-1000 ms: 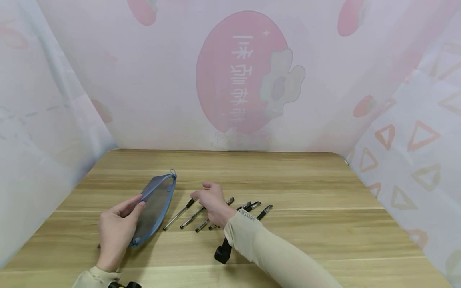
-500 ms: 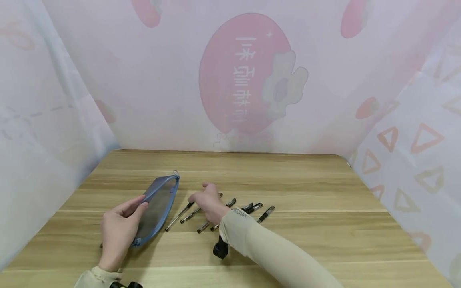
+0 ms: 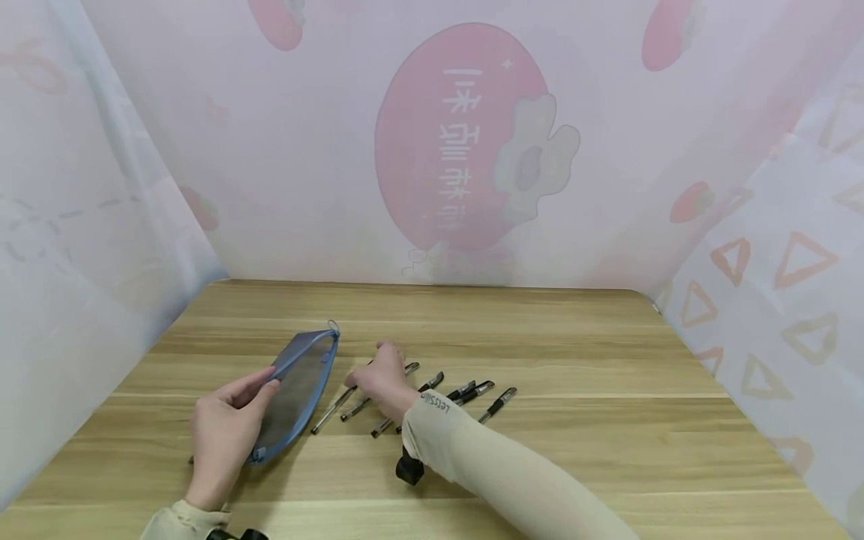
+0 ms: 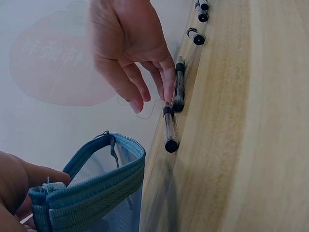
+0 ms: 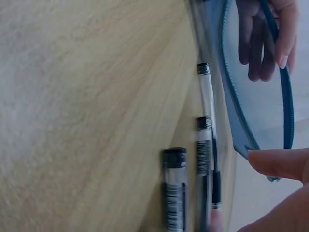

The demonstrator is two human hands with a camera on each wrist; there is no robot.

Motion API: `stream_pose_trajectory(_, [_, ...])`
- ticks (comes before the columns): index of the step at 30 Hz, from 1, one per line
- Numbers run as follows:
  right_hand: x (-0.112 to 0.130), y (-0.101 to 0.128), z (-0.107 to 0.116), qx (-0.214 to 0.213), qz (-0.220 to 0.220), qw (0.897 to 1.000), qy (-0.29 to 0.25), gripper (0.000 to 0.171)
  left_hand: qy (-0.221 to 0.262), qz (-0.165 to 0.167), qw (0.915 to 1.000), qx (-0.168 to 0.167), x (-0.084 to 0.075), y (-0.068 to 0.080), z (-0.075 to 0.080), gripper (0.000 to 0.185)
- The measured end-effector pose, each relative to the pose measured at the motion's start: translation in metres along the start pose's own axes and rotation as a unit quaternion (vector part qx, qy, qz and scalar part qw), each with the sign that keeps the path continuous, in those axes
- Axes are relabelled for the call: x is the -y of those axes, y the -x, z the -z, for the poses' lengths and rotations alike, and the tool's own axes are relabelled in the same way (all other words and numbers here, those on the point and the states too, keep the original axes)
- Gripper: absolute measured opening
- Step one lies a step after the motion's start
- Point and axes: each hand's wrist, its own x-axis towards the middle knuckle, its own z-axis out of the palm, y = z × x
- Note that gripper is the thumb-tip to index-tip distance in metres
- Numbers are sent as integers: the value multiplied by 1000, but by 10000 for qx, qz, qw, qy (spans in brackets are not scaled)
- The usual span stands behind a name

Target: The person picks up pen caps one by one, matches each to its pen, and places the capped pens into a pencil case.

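My left hand (image 3: 224,427) pinches one side of a blue zippered mesh pencil pouch (image 3: 294,397), whose mouth gapes toward the pens. Just right of it, my right hand (image 3: 385,381) reaches over the leftmost clear-barrelled pen (image 3: 332,412). In the left wrist view a fingertip meets the far end of that pen (image 4: 170,133), while the thumb stands apart. The right wrist view shows a fingertip beside the nearest pen (image 5: 207,96) and the thumb (image 5: 277,163) well away from it. Several black-capped pens (image 3: 499,403) lie in a row, partly hidden by my right hand and sleeve.
The wooden table (image 3: 574,450) runs back to a patterned curtain (image 3: 304,150) that hangs on three sides. A black wrist camera (image 3: 409,466) hangs under my right wrist, just above the table. Another wrist camera (image 3: 236,534) shows at the bottom edge.
My right hand has moved slightly left, over the leftmost pen, uncovering more of the pens to its right. The left hand keeps its hold on the pouch.
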Motion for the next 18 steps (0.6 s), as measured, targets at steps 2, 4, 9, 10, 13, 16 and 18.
stream_pose_trajectory(2, [1, 1, 1, 44, -37, 10000, 46, 87, 2, 44, 10000, 10, 0, 0, 0, 30])
stream_pose_trajectory(4, [2, 2, 2, 69, -54, 9999, 106, 88, -8, 88, 10000, 18, -1, 0, 0, 30])
stream_pose_trajectory(9, [5, 3, 6, 23, -16, 9998, 205, 85, -51, 63, 10000, 2, -1, -1, 0, 29])
stream_pose_trajectory(10, [5, 3, 6, 12, -9, 9998, 204, 85, -43, 33, 10000, 2, -2, -1, 1, 29])
stream_pose_trajectory(13, [3, 1, 5, -7, -9, 9998, 179, 85, -95, 51, 9999, 6, -2, -1, 1, 29])
stream_pose_trajectory(16, [2, -2, 4, -16, -2, 9999, 136, 86, -145, 107, 9998, 12, -1, -1, 1, 29])
stream_pose_trajectory(18, [0, -5, 4, 9, -4, 9999, 112, 86, -168, 135, 9998, 9, -1, -1, 2, 29])
